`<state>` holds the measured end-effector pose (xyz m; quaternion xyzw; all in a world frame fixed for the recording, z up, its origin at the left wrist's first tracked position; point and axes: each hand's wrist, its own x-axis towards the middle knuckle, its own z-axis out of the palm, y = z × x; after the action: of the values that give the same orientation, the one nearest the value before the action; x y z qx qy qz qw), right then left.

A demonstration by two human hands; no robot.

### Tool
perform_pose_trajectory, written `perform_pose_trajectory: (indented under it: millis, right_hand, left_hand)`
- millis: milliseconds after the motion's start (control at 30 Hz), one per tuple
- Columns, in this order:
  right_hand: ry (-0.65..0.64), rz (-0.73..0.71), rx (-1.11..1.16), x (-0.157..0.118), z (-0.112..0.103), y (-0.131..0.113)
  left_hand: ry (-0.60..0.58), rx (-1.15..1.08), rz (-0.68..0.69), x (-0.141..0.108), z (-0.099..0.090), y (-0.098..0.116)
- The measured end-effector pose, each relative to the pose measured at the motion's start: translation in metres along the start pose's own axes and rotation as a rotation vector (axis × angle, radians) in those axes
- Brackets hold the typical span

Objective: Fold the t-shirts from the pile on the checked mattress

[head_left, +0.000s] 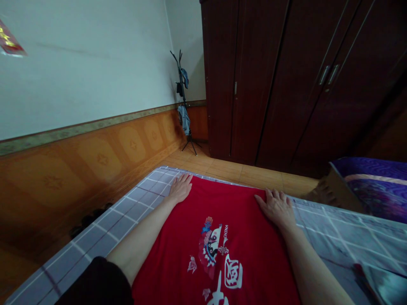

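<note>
A red printed T-shirt (254, 237) lies spread flat on a bed or table covered with a grey checked cloth (127, 216). White characters and a colourful mask-like figure show on its front. My left hand (181, 187) rests flat at the shirt's far left corner, fingers stretched out, partly on the cloth. At the far right corner lies my right hand (278, 207), palm down with its fingers spread over the edge. Both hands press on the fabric without gripping it. The shirt's near end runs out of view.
A coat stand (182, 93) with hanging items stands in the far corner. Dark wooden wardrobes (248, 84) line the back. On the right, a purple bedspread (375, 182) tops a box-like edge. A dark, flat item (381, 281) lies on the cloth at lower right.
</note>
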<state>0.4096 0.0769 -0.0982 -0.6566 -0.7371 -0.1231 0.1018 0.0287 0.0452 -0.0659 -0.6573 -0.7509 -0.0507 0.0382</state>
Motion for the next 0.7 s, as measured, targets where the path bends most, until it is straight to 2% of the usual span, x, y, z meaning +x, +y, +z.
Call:
perform_pose_trajectory:
  millis: [100,167,267,333,367,467,500,600,633,700]
  right_hand:
    - [0.002,-0.001,-0.005,0.0,0.0,0.0]
    - [0.001,-0.003,-0.005,0.001,0.0,0.0]
    - [0.003,-0.004,-0.003,0.001,0.002,0.001]
    - [0.005,-0.004,-0.004,0.001,0.002,0.001]
    - [0.004,-0.004,-0.004,0.001,0.002,0.001]
    - [-0.006,-0.004,-0.005,0.001,0.003,0.001]
    - [-0.01,-0.004,-0.005,0.001,0.003,0.001]
    - [-0.021,-0.009,0.0,0.002,0.003,0.001]
    - [-0.025,-0.012,0.002,0.003,0.003,0.001]
    - [-0.031,-0.016,0.007,0.003,0.003,0.002]
  left_hand:
    - [0.004,0.002,-0.034,0.003,-0.012,-0.007]
    - [0.026,0.003,-0.02,-0.007,-0.019,-0.004]
    - [-0.005,-0.015,0.177,-0.04,-0.017,0.004]
    - [-0.098,-0.038,0.344,-0.066,-0.012,0.003]
    - [-0.123,-0.04,0.331,-0.078,-0.011,-0.002]
    - [-0.117,-0.018,0.142,-0.107,-0.012,-0.028]
    - [-0.126,-0.018,0.132,-0.116,-0.013,-0.038]
    - [-0.187,-0.043,0.251,-0.143,-0.016,-0.063]
    - [-0.185,-0.04,0.244,-0.153,-0.016,-0.07]
    - [-0.142,-0.021,0.129,-0.175,-0.016,-0.08]
